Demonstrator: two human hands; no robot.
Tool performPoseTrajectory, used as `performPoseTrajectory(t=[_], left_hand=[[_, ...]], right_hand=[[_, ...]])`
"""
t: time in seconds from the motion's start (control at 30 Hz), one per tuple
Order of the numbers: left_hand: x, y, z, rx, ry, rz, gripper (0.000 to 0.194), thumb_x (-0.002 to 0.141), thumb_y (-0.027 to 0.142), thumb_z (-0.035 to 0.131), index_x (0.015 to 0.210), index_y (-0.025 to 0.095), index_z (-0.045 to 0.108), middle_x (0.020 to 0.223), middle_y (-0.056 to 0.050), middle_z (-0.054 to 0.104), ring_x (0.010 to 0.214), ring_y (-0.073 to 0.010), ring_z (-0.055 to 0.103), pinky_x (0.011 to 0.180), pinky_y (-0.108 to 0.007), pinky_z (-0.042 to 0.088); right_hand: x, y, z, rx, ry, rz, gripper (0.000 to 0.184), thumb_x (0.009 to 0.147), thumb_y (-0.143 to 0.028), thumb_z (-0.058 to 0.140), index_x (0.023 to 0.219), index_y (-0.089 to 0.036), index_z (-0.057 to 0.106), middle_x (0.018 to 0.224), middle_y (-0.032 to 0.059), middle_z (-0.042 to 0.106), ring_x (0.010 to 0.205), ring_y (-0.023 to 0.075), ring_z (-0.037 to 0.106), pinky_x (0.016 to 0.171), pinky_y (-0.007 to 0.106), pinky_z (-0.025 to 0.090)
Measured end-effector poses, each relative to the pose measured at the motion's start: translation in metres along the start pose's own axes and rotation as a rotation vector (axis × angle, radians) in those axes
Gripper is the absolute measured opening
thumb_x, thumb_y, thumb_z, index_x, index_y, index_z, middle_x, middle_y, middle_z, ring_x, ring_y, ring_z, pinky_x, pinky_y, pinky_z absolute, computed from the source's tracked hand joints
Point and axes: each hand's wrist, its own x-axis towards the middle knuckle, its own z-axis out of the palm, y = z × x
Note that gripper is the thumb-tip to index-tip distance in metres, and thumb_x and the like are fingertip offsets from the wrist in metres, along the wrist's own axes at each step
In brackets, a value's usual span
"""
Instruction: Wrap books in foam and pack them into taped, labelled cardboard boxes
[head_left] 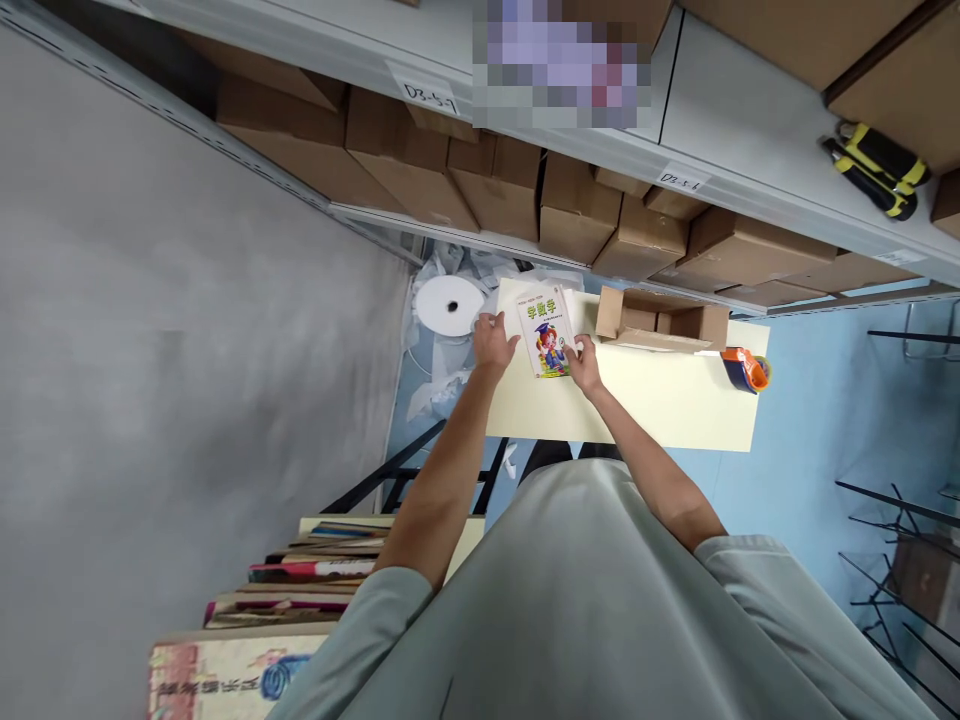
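A children's book (546,330) with a white cover, green characters and a cartoon figure lies on a pale yellow table (660,400), apparently on a white sheet. My left hand (493,340) rests at the book's left edge, fingers curled on it. My right hand (583,362) grips the book's lower right corner. Both forearms reach forward from my light green shirt.
An open cardboard box (661,322) sits on the table right of the book, an orange tape dispenser (745,368) at the right end. A white roll (450,303) stands left. Shelves of cartons (495,185) lie behind. Stacked books (315,575) at lower left.
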Motion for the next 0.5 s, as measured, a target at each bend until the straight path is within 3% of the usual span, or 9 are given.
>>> performPoseTrajectory(t=[0.13,0.3,0.5], left_hand=[[-0.007,0.007,0.001,0.078,-0.021,0.011,0.042,0.101,0.025,0.073,0.141,0.015,0.068,0.158,-0.023,0.056,0.148,-0.0424,0.052,0.127,-0.054,0.045],[-0.008,0.011,-0.001,0.063,-0.044,0.02,0.022,0.101,0.021,0.067,0.123,0.018,0.072,0.142,-0.018,0.065,0.134,-0.0354,0.062,0.125,-0.048,0.048],[-0.039,-0.005,-0.011,0.159,-0.178,0.065,0.03,0.097,0.011,0.057,0.12,0.019,0.074,0.128,-0.02,0.075,0.128,-0.0379,0.064,0.114,-0.048,0.051]], right_hand=[[0.0,-0.002,-0.007,-0.192,0.125,0.053,0.029,0.085,-0.04,0.075,0.096,-0.029,0.05,0.114,0.0067,0.063,0.119,0.0297,0.06,0.111,0.047,0.053],[-0.004,-0.009,-0.006,0.003,-0.024,0.112,0.038,0.084,-0.051,0.077,0.096,-0.032,0.046,0.089,-0.0021,0.063,0.094,0.0246,0.064,0.085,0.038,0.059],[-0.049,-0.017,-0.039,0.202,-0.117,-0.016,0.059,0.078,-0.07,0.088,0.097,-0.032,0.047,0.098,0.0007,0.077,0.092,0.0242,0.075,0.073,0.035,0.063]])
